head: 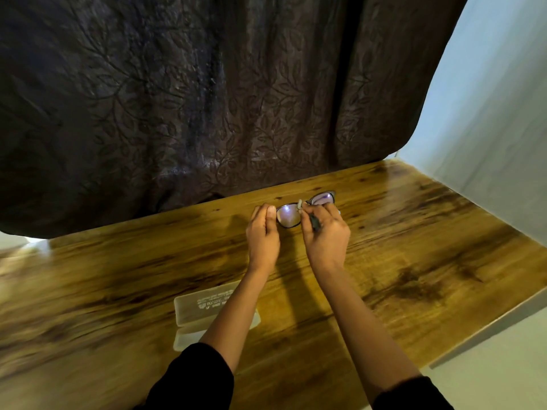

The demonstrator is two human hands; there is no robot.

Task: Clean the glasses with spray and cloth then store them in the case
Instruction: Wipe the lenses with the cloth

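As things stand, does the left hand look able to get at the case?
Likely yes, once freed: the left hand pinches the glasses, held with the right hand, but the case lies on the table just under the left forearm, with nothing between.

The only lettering you have in view is on the case (pixel 204 303), which lies toward the near edge of the table (pixel 414 232), left of its middle. White print runs in a few short lines across its pale, see-through lid, with a small emblem beside the largest line. From where you stand it reads upside down. It is too blurred to spell out; the big line looks like capitals, nothing surer.
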